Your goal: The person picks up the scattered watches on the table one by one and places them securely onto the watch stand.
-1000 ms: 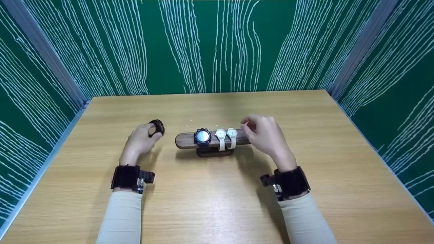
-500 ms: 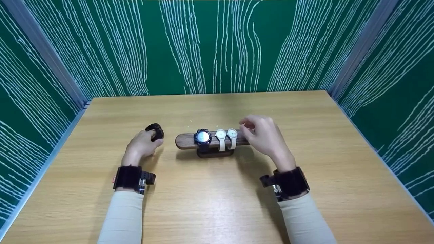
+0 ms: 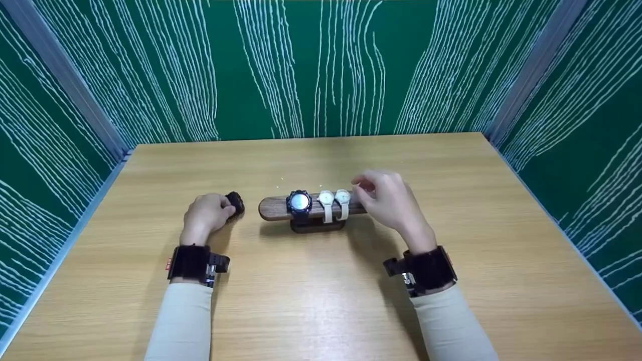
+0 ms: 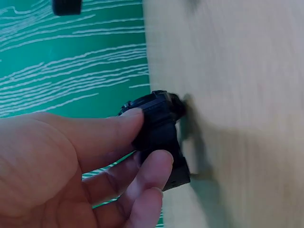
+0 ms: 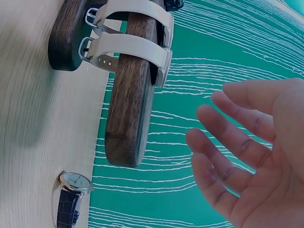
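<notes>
My left hand [image 3: 207,213] pinches a black wristwatch [image 3: 234,205] between thumb and fingers, left of the wooden watch stand [image 3: 275,208]. The left wrist view shows the thumb on one side of this watch's strap [image 4: 159,126] and fingertips on the other. A black watch with a bright round face [image 3: 300,201] and two white-strapped watches [image 3: 326,198] hang around the stand's bar. Beside the bar's right end is my right hand [image 3: 390,200], its fingers loosely bent and holding nothing. In the right wrist view it is apart from the bar [image 5: 128,123].
A watch with a dark leather strap [image 5: 71,204] lies on the table past the bar's end in the right wrist view, hidden in the head view. Green panels with white lines [image 3: 341,70] border the wooden table [image 3: 301,291] at the back and sides.
The black watch in my left hand has turned from showing its open loop to edge-on and come slightly nearer. The right hand has hardly moved; the stand stays put.
</notes>
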### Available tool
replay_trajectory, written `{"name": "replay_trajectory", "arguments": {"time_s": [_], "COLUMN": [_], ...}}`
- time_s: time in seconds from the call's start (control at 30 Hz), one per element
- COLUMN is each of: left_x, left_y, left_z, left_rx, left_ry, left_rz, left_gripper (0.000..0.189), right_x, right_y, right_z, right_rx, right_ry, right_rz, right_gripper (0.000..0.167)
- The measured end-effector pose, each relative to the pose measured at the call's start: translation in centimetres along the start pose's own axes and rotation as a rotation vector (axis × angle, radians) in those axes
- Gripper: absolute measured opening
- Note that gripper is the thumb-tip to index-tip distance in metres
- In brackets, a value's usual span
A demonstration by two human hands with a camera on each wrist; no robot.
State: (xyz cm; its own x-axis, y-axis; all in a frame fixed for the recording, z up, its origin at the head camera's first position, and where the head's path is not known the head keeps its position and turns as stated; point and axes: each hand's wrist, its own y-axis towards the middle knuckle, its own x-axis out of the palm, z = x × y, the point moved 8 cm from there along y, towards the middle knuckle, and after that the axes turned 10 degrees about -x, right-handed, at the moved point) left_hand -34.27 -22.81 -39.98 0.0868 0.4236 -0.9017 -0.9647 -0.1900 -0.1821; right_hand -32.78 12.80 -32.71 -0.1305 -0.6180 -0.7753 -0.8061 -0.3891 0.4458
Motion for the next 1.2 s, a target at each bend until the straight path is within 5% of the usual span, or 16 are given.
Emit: {"name": "replay_trajectory", "arguments": {"time_s": [0.37, 0.63, 0.9, 1.2], "left_x": [-3.6, -5.2, -4.6, -2.6], "left_y": [-1.7, -4.0, -6.0, -8.1], "left_z": [3.5, 6.4, 9.8, 13.2], "left_rx": [0.12, 0.213, 0.402, 0.615], "left_ry": [-0.222, -0.288, -0.28, -0.222], "left_rz": [0.142, 0.213, 0.152, 0.046], "left_gripper": [0.025, 0.021, 0.028, 0.029], "right_x": [0.0, 0.0, -0.3, 1.2], "right_y": [0.1, 0.1, 0.2, 0.2], "right_z": [-0.6, -0.9, -1.5, -2.8], "right_rx": [-0.012, -0.034, -0.111, -0.167], "right_ry": [0.0, 0.001, 0.013, 0.088], "right_rz": [-0.001, 0.01, 0.052, -0.056], "right_gripper": [0.013, 0.015, 0.025, 0.055]}}
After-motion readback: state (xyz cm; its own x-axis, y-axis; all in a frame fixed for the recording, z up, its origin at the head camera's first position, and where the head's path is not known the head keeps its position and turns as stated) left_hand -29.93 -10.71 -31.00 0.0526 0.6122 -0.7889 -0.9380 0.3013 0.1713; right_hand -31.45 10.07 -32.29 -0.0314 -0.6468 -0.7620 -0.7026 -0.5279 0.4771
